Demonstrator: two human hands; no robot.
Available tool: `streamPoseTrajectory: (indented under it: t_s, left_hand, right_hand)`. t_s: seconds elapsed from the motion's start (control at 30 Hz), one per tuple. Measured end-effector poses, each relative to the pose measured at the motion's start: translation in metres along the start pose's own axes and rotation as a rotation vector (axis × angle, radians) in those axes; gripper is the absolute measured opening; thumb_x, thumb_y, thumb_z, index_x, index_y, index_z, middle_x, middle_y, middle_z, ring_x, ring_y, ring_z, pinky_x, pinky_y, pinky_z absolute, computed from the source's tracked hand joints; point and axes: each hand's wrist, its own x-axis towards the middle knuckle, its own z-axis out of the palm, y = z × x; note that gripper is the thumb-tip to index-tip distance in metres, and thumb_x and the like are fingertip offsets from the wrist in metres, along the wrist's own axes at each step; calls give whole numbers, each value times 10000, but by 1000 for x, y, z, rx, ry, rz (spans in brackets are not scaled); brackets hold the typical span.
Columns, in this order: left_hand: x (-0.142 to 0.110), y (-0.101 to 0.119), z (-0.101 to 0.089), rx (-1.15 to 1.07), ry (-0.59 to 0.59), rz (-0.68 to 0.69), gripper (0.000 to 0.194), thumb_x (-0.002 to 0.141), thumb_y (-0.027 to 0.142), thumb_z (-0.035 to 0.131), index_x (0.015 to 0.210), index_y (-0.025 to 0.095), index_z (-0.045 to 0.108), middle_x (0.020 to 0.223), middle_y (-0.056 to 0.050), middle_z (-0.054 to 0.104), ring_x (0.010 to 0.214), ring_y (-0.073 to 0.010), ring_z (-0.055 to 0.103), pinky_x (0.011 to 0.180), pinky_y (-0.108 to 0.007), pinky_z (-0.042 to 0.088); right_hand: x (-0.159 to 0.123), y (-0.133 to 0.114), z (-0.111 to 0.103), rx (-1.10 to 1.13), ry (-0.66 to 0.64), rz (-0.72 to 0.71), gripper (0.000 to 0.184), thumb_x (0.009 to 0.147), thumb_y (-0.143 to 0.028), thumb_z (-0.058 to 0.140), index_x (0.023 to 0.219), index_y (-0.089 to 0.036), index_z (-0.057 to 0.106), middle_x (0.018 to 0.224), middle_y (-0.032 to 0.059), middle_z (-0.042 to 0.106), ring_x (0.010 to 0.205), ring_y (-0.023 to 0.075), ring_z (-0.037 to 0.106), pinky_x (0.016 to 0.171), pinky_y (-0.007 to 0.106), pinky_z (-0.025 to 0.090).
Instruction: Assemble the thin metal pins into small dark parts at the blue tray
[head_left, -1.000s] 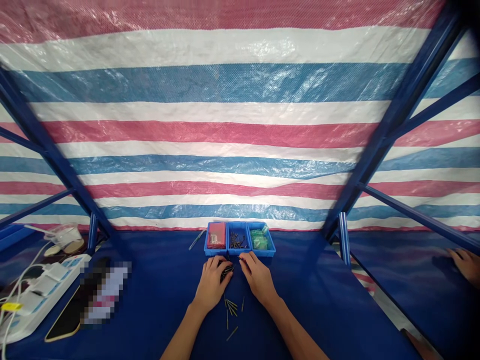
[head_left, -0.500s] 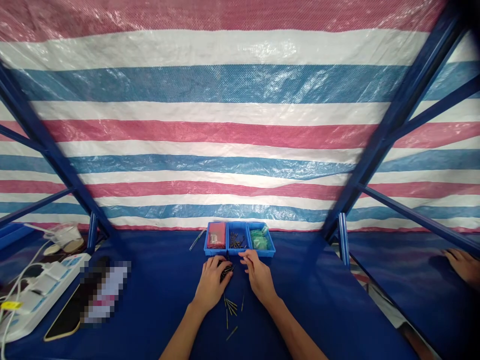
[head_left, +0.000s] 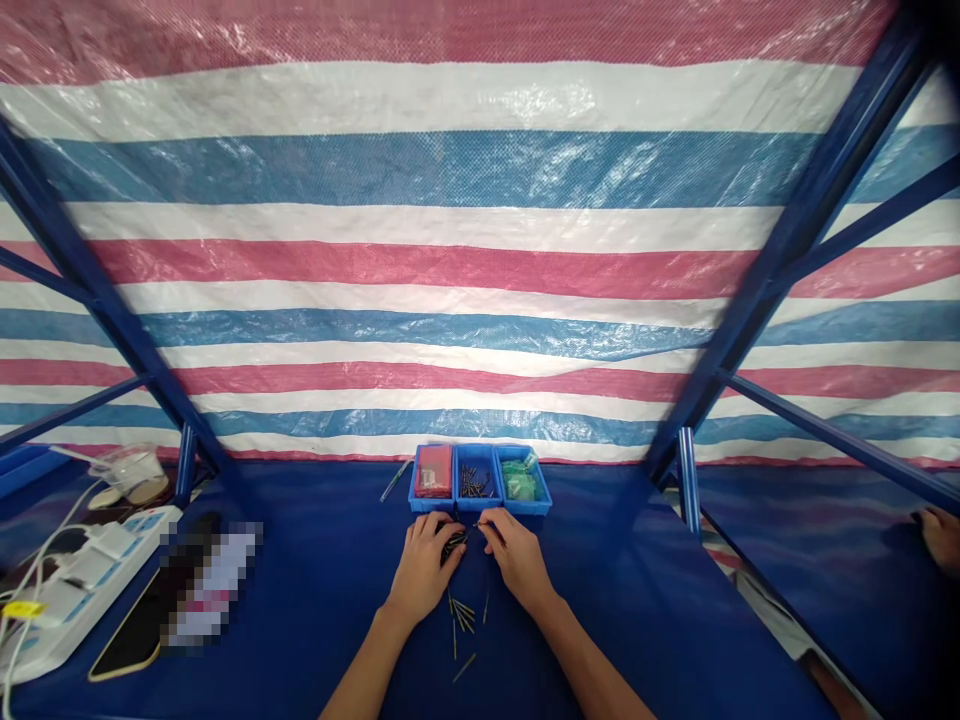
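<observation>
My left hand is curled round a bunch of thin dark drill bits, just in front of the blue bins. Beside it, my right hand has its thumb and fingers pinched together on a small thin piece, likely one drill bit; most of it is hidden. On the blue table between my forearms lie several loose gold-coloured drill bits. More dark bits sit in the middle blue bin.
The left bin holds red packets, the right bin green ones. A pen lies left of them. Farther left are a phone and a white power strip with cables. Another person's hand shows at the far right.
My right hand loosened its fingers near the middle bin, then drew back slightly and pinched again. My left hand stayed in place. The other person's hand moved right.
</observation>
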Motion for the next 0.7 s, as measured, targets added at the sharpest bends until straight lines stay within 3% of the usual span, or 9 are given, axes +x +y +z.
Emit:
streamPoseTrajectory:
  t_s: [0.13,0.23,0.37,0.57,0.7]
  left_hand:
    - [0,2,-2,4,1,0,239,1077,324,570,1285,322,688,1268,-49,628,1206,-274,577,1024,-450,484]
    - [0,2,-3,10,1,2,237,1076,324,575,1284,320,687,1264,-48,630,1203,-274,578,1020,-446,485]
    - [0,1,-2,18,-1,1,239,1073,320,581,1289,323,683,1267,-41,630,1201,-270,579,1014,-441,487]
    - [0,0,0,27,7,11,245,1077,337,564,1284,316,693,1263,-54,633,1195,-279,584,1004,-448,494]
    - [0,1,-1,16,-3,1,247,1080,331,564,1294,321,687,1275,-52,627,1210,-278,575,1016,-454,486]
  right_hand:
    - [1,2,1,-97,70,-39,188,1076,-250,469,1014,-268,646,1124,43,659,828,165,706,746,250,555]
    - [3,4,1,-138,121,-54,174,1059,-237,499,996,-268,657,1080,44,643,904,192,700,803,268,557]
    - [3,2,-1,-75,85,-37,188,1063,-238,492,983,-268,659,989,30,650,820,187,687,753,265,563]
    - [2,3,0,76,66,42,209,1066,-280,480,1016,-271,682,1083,41,689,714,159,695,594,245,563]
    - [2,8,3,141,31,84,248,1083,-344,467,1078,-267,703,924,26,709,663,167,688,542,239,547]
